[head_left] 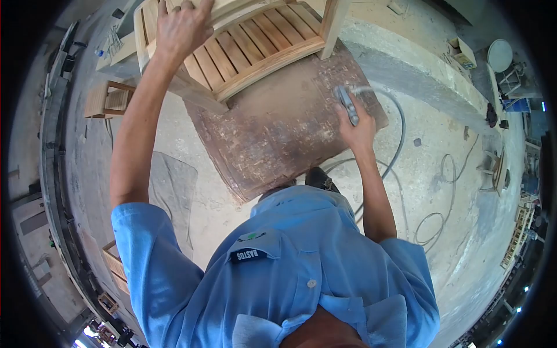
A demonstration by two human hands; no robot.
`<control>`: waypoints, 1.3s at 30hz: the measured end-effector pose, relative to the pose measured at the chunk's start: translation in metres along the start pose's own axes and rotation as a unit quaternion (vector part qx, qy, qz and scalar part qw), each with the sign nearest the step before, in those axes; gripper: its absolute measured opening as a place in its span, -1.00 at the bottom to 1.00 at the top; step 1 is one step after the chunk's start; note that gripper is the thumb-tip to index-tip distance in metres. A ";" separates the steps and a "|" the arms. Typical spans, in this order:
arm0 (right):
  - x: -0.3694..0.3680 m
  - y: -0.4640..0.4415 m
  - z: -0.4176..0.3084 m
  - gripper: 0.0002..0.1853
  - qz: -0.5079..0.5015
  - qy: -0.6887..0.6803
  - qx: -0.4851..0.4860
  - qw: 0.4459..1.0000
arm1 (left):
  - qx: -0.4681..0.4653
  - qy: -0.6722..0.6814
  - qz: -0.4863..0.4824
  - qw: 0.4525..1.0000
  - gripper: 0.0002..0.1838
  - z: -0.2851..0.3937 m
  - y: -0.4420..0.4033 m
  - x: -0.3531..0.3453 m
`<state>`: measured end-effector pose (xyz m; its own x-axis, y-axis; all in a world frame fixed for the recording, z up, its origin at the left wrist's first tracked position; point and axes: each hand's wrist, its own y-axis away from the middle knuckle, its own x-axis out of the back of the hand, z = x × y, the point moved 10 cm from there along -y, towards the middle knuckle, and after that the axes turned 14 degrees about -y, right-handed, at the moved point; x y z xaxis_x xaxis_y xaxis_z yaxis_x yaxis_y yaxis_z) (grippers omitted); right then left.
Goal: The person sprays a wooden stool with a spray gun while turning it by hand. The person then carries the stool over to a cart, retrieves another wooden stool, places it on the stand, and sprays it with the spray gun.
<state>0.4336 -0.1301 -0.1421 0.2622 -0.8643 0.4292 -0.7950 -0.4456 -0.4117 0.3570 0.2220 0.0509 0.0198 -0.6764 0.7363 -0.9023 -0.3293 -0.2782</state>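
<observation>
A slatted wooden chair [249, 43] of pale and reddish wood stands at the top of the head view, partly cut off by the edge. My left hand [181, 29] grips its upper rail, fingers bent over the wood and their tips hidden. Under the chair lies a worn brown board [278, 136], dusty and stained. To the right of the chair, over the board, my right hand [357, 124] is wrapped around a grey hand-held sander [346, 104]. A grey hose [400, 124] runs from the tool, curving down towards my legs.
A raised concrete ledge [418, 69] runs along the upper right. Loops of thin hose [432, 226] lie on the floor at right. A small wooden frame [110, 98] stands at left, near a grey sheet [173, 185] on the floor. An open cardboard box [462, 53] sits at upper right.
</observation>
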 end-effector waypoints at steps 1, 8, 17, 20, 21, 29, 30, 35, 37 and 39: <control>-0.001 0.010 0.013 -0.50 -0.004 -0.058 -0.062 0.996 | 0.006 0.012 0.006 1.000 -0.34 -0.011 -0.009 0.002; 0.004 0.017 0.052 -0.50 0.066 -0.290 -0.189 0.936 | 0.055 0.050 -0.042 0.996 -0.26 -0.093 -0.125 -0.079; -0.012 -0.046 0.059 -0.52 0.108 -0.312 -0.188 0.925 | 0.075 -0.012 0.017 0.997 -0.43 -0.153 -0.223 -0.176; -0.049 -0.054 0.031 -0.54 0.034 -0.378 -0.159 0.911 | -0.043 -0.128 -0.042 0.990 -0.53 -0.179 -0.261 -0.239; -0.062 -0.056 0.022 -0.54 0.008 -0.397 -0.153 0.905 | -0.133 -0.214 -0.047 0.967 -0.56 -0.188 -0.283 -0.273; -0.141 -0.048 -0.043 -0.46 -0.171 -0.501 -0.119 0.840 | -0.436 -0.399 0.403 0.699 -0.66 -0.095 -0.215 -0.197; -0.150 -0.045 -0.042 -0.46 -0.179 -0.496 -0.109 0.843 | -0.449 -0.394 0.418 0.685 -0.51 -0.093 -0.212 -0.197; -0.147 -0.058 -0.015 -0.51 -0.141 -0.465 -0.123 0.865 | -0.412 -0.501 0.421 0.634 -0.30 -0.124 -0.231 -0.246; -0.126 -0.066 0.007 -0.53 -0.093 -0.451 -0.138 0.877 | -0.425 -0.510 0.327 0.672 -0.28 -0.121 -0.235 -0.244; -0.095 -0.072 0.027 -0.56 -0.047 -0.426 -0.175 0.886 | -0.406 -0.515 0.329 0.680 -0.31 -0.117 -0.236 -0.243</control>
<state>0.4810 -0.0220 -0.1753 0.5365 -0.7557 -0.3757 -0.8292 -0.5547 -0.0682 0.5148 0.5413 0.0097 -0.5886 -0.7422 -0.3204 -0.7942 0.4567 0.4009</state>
